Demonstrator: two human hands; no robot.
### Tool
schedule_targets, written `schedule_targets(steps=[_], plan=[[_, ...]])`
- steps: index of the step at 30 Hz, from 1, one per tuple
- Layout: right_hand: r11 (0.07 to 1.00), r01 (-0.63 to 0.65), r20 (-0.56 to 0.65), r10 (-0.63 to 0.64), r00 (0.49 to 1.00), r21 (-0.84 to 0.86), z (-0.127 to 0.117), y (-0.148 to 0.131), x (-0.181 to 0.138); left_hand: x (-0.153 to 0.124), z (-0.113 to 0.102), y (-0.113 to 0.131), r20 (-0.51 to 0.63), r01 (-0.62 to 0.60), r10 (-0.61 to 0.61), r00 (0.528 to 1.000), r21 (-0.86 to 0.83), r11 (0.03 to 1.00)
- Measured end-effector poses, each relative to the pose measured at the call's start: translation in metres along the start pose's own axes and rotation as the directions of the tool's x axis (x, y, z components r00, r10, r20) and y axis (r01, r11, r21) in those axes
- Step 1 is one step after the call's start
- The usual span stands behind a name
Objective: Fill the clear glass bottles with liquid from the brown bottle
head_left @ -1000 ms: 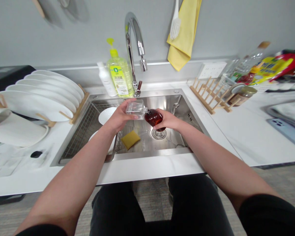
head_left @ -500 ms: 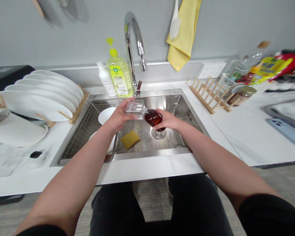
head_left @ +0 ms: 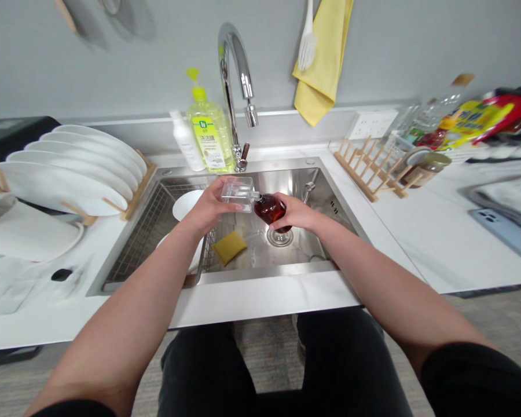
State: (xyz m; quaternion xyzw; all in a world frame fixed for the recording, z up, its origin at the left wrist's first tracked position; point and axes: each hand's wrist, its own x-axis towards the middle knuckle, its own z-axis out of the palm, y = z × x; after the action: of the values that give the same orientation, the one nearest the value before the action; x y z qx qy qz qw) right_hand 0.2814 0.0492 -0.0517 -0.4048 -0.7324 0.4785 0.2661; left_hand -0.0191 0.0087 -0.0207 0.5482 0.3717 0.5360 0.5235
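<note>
1. All clock directions are as the wearer sees them, with 12 o'clock pointing away toward the wall.
2. The left hand is closed around a clear square container, fingers along its sides, above the sink.
3. The right hand grips a dark red bottle, tilted, at about 4 o'clock from the container; the two meet end to end at a narrow neck. Whether any liquid passes between them cannot be told.
4. In the sink, a yellow sponge lies at 6 o'clock from the container, and the drain sits at 5 o'clock from the bottle.
5. At 9 o'clock from the container, a white plate rests in a wire basket.
6. The faucet arches at 12 o'clock from the container; a yellow-green pump bottle stands at 11.
7. On the desk, racked white plates stand well away at 9 o'clock and a phone lies at 3.
</note>
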Motion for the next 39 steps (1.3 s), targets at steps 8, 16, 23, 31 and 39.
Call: schedule_targets(steps=[8, 16, 23, 31, 39], plan=[[1.000, 0.005, -0.006, -0.006, 1.000, -0.015, -0.0001, -0.0008, -0.0010, 0.0010, -0.0015, -0.0003, -0.007, -0.008, 0.008, 1.000, 0.018, 1.000], [1.000, 0.010, 0.001, -0.010, 1.000, -0.025, -0.0006, -0.0029, -0.0011, 0.0015, -0.0018, -0.0002, -0.012, -0.011, 0.011, 1.000, 0.026, 1.000], [1.000, 0.005, 0.008, -0.005, 1.000, 0.000, -0.0006, -0.0033, -0.0012, 0.0010, -0.0009, -0.0014, -0.020, 0.002, -0.002, 1.000, -0.010, 1.000], [1.000, -0.010, 0.006, 0.010, 1.000, -0.007, 0.0000, -0.0033, -0.0018, 0.0014, -0.0015, -0.0016, -0.011, -0.001, 0.001, 1.000, -0.009, 1.000], [1.000, -0.009, 0.008, 0.009, 1.000, 0.011, 0.0008, -0.0014, -0.0004, 0.0031, -0.0045, -0.0061, 0.000, -0.033, 0.033, 0.999, 0.013, 0.999]])
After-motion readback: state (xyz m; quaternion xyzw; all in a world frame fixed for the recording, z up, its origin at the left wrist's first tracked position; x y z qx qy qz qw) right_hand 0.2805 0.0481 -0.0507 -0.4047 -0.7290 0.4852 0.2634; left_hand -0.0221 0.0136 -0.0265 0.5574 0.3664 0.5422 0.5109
